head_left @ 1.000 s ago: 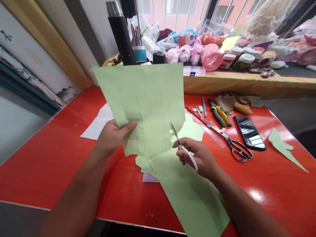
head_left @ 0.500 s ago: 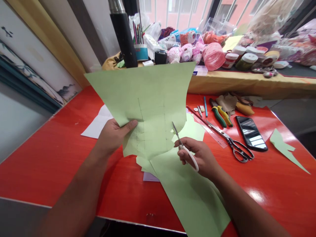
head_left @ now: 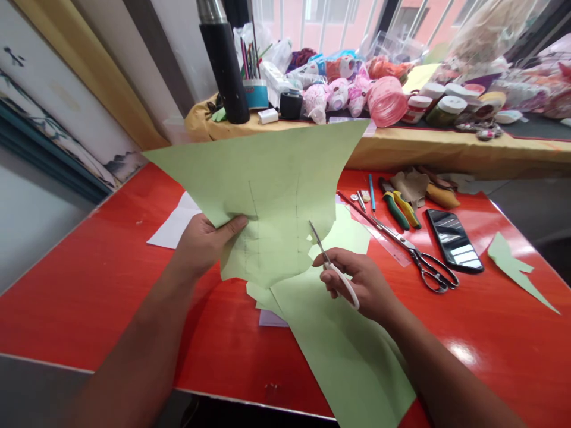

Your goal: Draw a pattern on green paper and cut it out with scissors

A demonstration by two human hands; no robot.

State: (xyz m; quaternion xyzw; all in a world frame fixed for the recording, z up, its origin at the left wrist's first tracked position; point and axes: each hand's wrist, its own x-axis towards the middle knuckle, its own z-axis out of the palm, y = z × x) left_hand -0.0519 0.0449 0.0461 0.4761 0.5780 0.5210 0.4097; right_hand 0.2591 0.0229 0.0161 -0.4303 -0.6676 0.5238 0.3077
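My left hand (head_left: 212, 238) pinches the left edge of a green sheet of paper (head_left: 276, 208), its thumb lying on top. Pencil lines mark the middle of this sheet, and its upper part is raised and curved. In my right hand (head_left: 350, 276) is a pair of small scissors (head_left: 341, 279) with white handles. Their blades lie at the sheet's right edge, where the outline is cut and jagged. A long part of green paper (head_left: 343, 345) slopes down below toward the table's front edge; whether it joins the upper sheet, I cannot tell.
On the red table (head_left: 89, 279) to the right lie large shears (head_left: 419, 255), pliers (head_left: 399, 211), a phone (head_left: 454, 241) and a green paper scrap (head_left: 513, 267). White paper (head_left: 173, 223) lies left. A black flask (head_left: 225, 71) and several jars stand on the back ledge.
The upper edge of the green sheet has dipped and bent, its left corner lower and its right corner farther right. Both hands stay nearly where they were.
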